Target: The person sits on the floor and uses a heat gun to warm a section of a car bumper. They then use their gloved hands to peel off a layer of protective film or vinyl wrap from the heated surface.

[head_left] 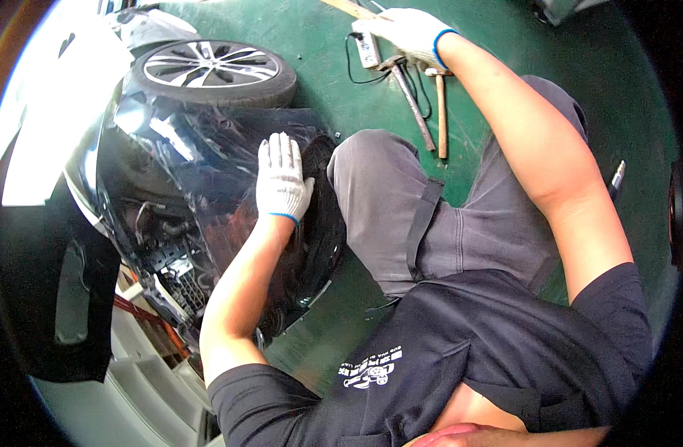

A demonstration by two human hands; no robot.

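**Two gloved hands: one on the car panel, one at the tools**

Two hands in white knitted gloves with blue cuffs are at work on the green floor (505,45). The left hand (282,179) lies flat on the glossy black car body panel (207,156); its grip is fully open, the fingers are straight and close together, and it holds nothing, it only presses on the surface. This panel stands at the left side of the floor, just beside the person's bent knee in grey trousers (378,186). Behind the panel a car wheel with a silver alloy rim and black tyre (213,71) lies near the far left corner of the floor.

The right hand (405,33) reaches to the far edge of the floor and rests over the head end of the long metal hammer (412,100). Its fingers are bent downward, but I cannot tell if the grip closes on anything. Just beside this tool lies a hammer with a wooden handle (441,112), almost parallel to it. A white power strip with a black cable (367,48) lies touching or very near the right hand, on its left side.
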